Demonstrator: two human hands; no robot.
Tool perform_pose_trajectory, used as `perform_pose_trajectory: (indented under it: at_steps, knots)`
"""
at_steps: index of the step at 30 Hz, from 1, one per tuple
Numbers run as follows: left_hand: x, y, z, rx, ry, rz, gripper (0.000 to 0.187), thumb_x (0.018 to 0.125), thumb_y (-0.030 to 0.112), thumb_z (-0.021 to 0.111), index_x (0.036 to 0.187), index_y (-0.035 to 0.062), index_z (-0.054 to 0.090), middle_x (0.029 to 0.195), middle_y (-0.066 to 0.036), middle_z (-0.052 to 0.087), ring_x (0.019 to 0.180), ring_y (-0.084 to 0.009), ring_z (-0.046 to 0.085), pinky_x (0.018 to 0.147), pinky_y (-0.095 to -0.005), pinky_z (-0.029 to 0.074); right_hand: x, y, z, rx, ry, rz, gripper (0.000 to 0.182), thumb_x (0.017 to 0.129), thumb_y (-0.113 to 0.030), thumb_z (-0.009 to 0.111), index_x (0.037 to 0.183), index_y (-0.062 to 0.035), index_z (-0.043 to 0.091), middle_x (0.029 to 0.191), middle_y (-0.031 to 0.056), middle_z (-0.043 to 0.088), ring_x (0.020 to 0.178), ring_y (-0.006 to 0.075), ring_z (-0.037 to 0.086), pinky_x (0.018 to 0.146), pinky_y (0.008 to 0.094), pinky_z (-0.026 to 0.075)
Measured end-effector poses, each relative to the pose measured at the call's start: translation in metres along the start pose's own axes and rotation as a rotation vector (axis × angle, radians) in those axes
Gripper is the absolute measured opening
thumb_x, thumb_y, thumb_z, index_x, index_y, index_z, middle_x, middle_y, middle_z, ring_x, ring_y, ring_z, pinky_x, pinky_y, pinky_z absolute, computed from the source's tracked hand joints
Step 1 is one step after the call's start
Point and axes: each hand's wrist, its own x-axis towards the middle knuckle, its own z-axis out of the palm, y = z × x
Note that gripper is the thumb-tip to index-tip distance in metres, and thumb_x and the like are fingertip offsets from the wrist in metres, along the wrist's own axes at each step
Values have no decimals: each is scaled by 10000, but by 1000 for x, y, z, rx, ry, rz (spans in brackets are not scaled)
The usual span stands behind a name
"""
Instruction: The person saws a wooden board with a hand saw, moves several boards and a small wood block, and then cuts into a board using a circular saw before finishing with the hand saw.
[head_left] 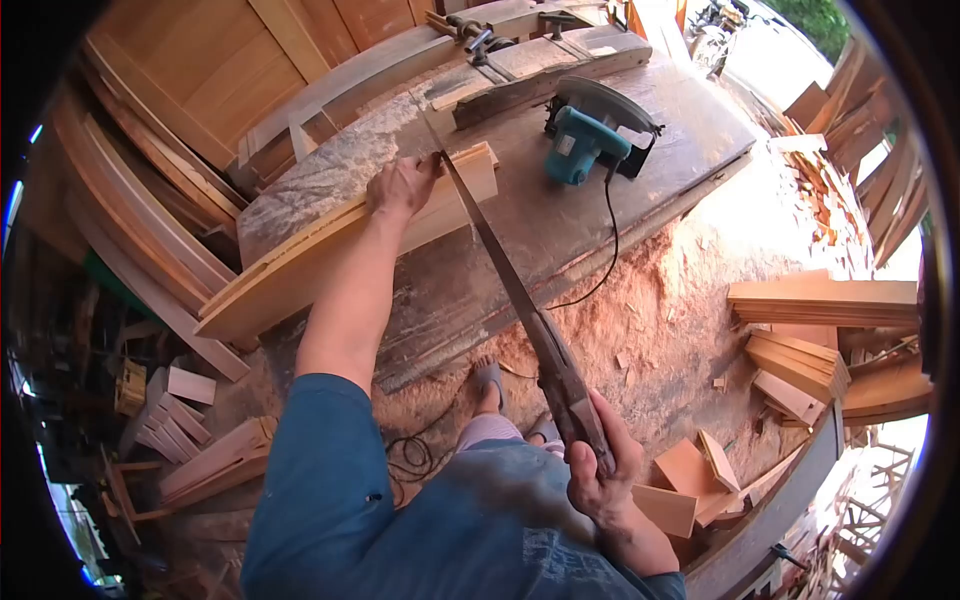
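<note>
Two hands at work: left hand (402,186) presses a stacked plank (330,245) flat on the counter (560,215), fingers spread. Right hand (600,470), fingers wrapped around the handsaw (510,285) handle, blade at the plank's far edge. Cut barely begun. Circular saw (590,135) idle, far right.

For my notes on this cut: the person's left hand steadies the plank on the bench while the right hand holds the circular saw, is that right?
Not quite. In the head view the right hand holds a handsaw, not the circular saw, which sits unheld on the bench. The left hand does steady the plank.
</note>
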Motion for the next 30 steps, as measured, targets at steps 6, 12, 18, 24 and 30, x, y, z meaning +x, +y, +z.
perform_pose_trajectory:
  at_steps: [6,12,18,24,30]
  knots:
    - [-3,5,4,-32,-38,42,663,910,704,384,1117,184,739,1093,-195,707,1067,-392,656,917,-480,502,46,-1,18,-111,19,-40,532,864,-144,669,1332,66,529,894,177,704,751,230,712,704,288,543]
    - [6,-2,14,-17,4,37,665,906,708,387,1084,179,749,1109,-187,703,1079,-401,647,921,-485,499,-21,0,-24,-130,-25,7,543,852,-149,674,1332,64,534,882,188,712,780,242,729,717,307,553]
    - [-3,5,8,-2,-3,31,666,909,698,386,1133,171,725,1157,-190,688,1103,-407,635,938,-483,494,23,3,-1,-168,14,-66,508,866,-154,686,1315,40,552,864,188,699,721,243,717,672,328,550]
    - [-5,8,10,23,0,33,654,924,669,368,1116,151,719,1159,-201,679,1114,-414,622,953,-480,482,24,9,3,-137,-6,-35,533,850,-176,720,1314,31,559,843,176,686,665,264,695,628,350,543]
    - [-1,7,15,39,39,46,617,942,621,367,1095,135,715,1137,-219,676,1095,-434,621,943,-497,483,-59,-7,-56,-183,-85,-56,572,830,-213,720,1290,86,559,1042,251,703,871,321,740,772,360,586]
